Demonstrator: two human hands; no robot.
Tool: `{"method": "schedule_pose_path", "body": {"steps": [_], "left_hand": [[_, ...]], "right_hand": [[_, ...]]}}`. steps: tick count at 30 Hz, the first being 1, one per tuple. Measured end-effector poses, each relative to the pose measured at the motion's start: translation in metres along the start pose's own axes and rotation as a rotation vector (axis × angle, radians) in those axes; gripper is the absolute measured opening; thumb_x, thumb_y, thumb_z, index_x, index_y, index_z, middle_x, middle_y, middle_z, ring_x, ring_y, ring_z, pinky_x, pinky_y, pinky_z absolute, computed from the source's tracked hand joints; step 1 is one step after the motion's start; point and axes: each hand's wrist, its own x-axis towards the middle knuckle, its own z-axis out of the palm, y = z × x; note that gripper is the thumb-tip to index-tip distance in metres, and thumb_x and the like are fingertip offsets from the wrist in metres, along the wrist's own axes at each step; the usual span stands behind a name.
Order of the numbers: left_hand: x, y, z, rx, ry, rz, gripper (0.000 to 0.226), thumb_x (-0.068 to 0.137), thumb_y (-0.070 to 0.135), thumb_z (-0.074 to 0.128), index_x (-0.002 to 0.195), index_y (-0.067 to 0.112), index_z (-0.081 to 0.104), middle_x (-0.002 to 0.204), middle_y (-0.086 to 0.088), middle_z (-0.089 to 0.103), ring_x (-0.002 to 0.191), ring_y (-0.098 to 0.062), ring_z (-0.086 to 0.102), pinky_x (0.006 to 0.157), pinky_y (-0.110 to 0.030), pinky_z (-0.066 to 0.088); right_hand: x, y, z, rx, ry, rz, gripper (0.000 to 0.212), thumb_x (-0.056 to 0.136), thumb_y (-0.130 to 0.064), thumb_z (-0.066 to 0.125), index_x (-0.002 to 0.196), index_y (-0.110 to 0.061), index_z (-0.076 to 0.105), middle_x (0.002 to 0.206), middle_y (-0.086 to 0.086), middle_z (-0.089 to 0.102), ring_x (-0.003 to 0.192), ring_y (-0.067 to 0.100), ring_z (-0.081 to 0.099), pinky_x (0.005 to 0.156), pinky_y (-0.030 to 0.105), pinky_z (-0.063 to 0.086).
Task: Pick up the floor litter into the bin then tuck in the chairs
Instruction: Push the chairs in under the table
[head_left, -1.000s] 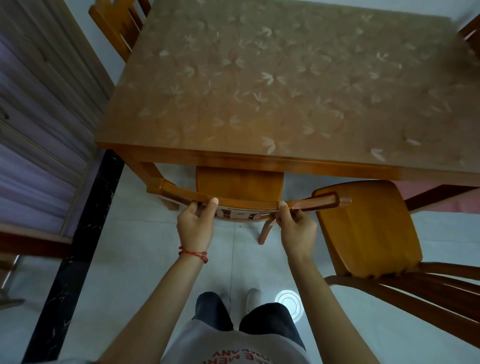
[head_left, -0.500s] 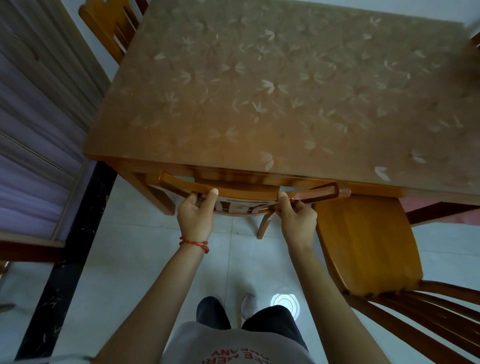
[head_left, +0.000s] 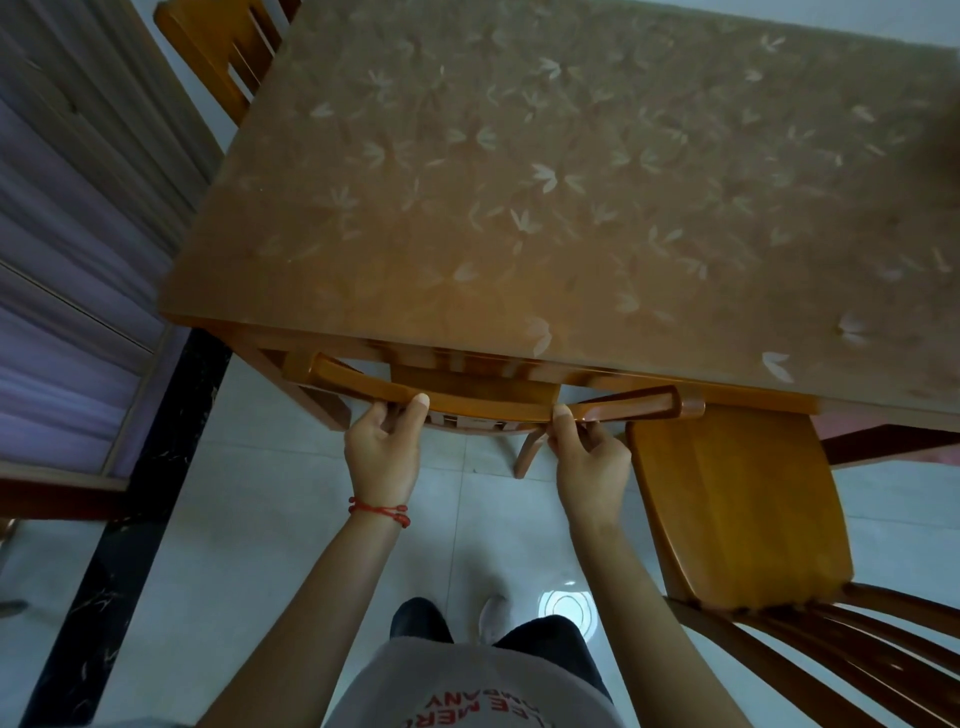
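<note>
Pale glossy floor tiles fill the lower view, with a black marbled strip running down the left side. Wooden worktop ahead carries a translucent cover printed with pale leaf shapes. I see both arms reaching forward and down, elbows low. Left hand wears a red string bracelet at the wrist; its thumb presses on top of the curved top rail of the near chair, fingers curled under it. Right hand grips the same rail further right, thumb on top. Both hands are closed around that rail. Near chair's rail sits right at the worktop edge, its seat mostly hidden beneath. Second chair stands just right of it, its glossy, gently curved amber seat largely out from under the worktop. Third chair shows at the far left corner, slatted back. Grey shirt has red lettering, upside down; I read "MER" and "ANY", the rest is cut off. Round ceiling light reflection glints on the tile.
</note>
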Motion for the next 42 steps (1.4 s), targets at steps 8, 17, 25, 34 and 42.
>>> {"method": "schedule_pose_path", "body": {"steps": [8, 17, 25, 34, 42], "left_hand": [[-0.001, 0.001, -0.001, -0.009, -0.012, -0.004, 0.022, 0.085, 0.022, 0.061, 0.078, 0.002, 0.063, 0.062, 0.002, 0.056, 0.064, -0.007, 0.054, 0.059, -0.018, 0.039], [-0.004, 0.004, -0.005, 0.029, -0.063, 0.017, 0.027, 0.087, 0.026, 0.058, 0.092, 0.0, 0.064, 0.075, 0.0, 0.06, 0.072, -0.008, 0.057, 0.061, -0.012, 0.039], [-0.015, -0.006, -0.029, 0.167, -0.158, 0.112, 0.034, 0.09, 0.025, 0.054, 0.117, 0.006, 0.058, 0.117, -0.01, 0.062, 0.113, -0.023, 0.054, 0.086, -0.024, 0.04], [-0.039, -0.033, -0.061, 0.56, -0.346, 0.395, 0.058, 0.089, 0.037, 0.049, 0.137, 0.006, 0.036, 0.144, -0.015, 0.037, 0.134, -0.029, 0.031, 0.109, -0.04, 0.029], [-0.064, -0.052, -0.088, 0.916, -0.42, 0.588, 0.069, 0.085, 0.051, 0.034, 0.134, 0.001, 0.039, 0.141, -0.021, 0.04, 0.129, -0.037, 0.038, 0.104, -0.048, 0.033]], "right_hand": [[0.0, 0.002, -0.001, -0.003, -0.002, 0.004, 0.032, 0.088, -0.033, 0.057, 0.068, -0.008, 0.063, 0.077, 0.027, 0.067, 0.078, 0.042, 0.064, 0.078, 0.055, 0.053], [-0.001, 0.007, -0.002, -0.054, -0.038, -0.017, 0.038, 0.09, -0.038, 0.051, 0.083, -0.003, 0.065, 0.081, 0.018, 0.069, 0.078, 0.03, 0.066, 0.07, 0.037, 0.053], [-0.021, 0.012, -0.01, -0.121, -0.053, -0.108, 0.026, 0.093, -0.032, 0.046, 0.103, -0.013, 0.061, 0.09, -0.004, 0.065, 0.085, 0.011, 0.061, 0.073, 0.022, 0.043], [-0.063, 0.046, -0.031, -0.483, -0.095, -0.301, 0.052, 0.092, -0.038, 0.047, 0.137, -0.015, 0.039, 0.142, 0.006, 0.044, 0.123, 0.027, 0.048, 0.103, 0.047, 0.041], [-0.106, 0.079, -0.059, -0.798, -0.059, -0.343, 0.066, 0.086, -0.053, 0.032, 0.138, -0.014, 0.038, 0.149, 0.008, 0.034, 0.138, 0.026, 0.03, 0.11, 0.043, 0.026]]}}
